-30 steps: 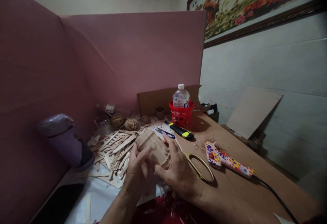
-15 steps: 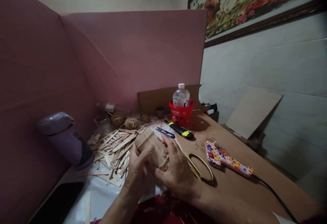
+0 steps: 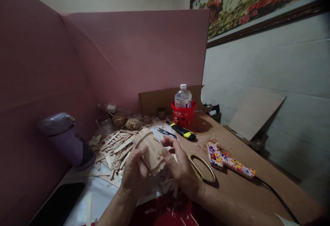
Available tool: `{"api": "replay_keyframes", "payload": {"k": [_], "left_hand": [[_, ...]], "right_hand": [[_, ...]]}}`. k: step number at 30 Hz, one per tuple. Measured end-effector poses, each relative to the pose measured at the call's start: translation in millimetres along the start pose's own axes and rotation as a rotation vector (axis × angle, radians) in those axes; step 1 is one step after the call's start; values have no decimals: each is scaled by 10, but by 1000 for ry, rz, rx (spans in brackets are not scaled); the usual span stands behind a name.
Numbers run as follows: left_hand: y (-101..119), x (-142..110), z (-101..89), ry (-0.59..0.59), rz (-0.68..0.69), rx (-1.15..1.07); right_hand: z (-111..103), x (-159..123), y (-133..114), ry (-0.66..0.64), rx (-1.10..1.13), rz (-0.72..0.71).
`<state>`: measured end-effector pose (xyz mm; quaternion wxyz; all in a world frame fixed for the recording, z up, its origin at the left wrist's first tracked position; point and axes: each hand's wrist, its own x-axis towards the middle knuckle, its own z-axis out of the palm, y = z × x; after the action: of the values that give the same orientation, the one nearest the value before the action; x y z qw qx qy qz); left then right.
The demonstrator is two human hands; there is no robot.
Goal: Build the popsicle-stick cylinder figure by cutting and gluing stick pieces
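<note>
Between my hands is a small tilted piece built of wooden craft sticks (image 3: 152, 150), with scalloped stick ends along its lower edge. My left hand (image 3: 134, 167) grips its left side, the thumb lying on the near face. On the right side, my right hand (image 3: 180, 167) holds it with the thumb pressed near its edge and the index finger raised behind. Just left of the piece spreads a heap of loose craft sticks (image 3: 116, 147). Blue thread snips (image 3: 167, 133) lie behind my right hand, and gold-handled scissors (image 3: 202, 169) rest to its right, their blades hidden.
A black-and-yellow utility knife (image 3: 182, 131) lies before a red bucket (image 3: 183, 116) holding a plastic bottle (image 3: 183, 97). To the right is a flowered glue gun (image 3: 229, 160) with a cord. Twine balls (image 3: 132, 124), a purple container (image 3: 68, 142) and a black flat object (image 3: 60, 203) are left.
The stick piece has been turned in my hands, so its scalloped edge now shows. My right hand's fingers have shifted, and my left thumb has moved on its face.
</note>
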<state>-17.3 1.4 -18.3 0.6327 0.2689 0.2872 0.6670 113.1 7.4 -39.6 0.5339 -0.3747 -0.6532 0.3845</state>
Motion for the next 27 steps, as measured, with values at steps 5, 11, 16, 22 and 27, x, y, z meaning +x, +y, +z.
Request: {"api": "replay_keyframes", "payload": {"k": [5, 11, 16, 22, 27], "left_hand": [[-34, 22, -58, -48, 44, 57], [-34, 9, -35, -44, 59, 92], [-72, 36, -9, 32, 147, 184], [-52, 79, -57, 52, 184, 261], [50, 70, -41, 36, 137, 276]], "right_hand": [[39, 50, 40, -46, 194, 104], [43, 74, 71, -29, 208, 131], [62, 16, 69, -37, -101, -25], [37, 84, 91, -53, 113, 39], [-16, 158, 21, -224, 753, 237]]}}
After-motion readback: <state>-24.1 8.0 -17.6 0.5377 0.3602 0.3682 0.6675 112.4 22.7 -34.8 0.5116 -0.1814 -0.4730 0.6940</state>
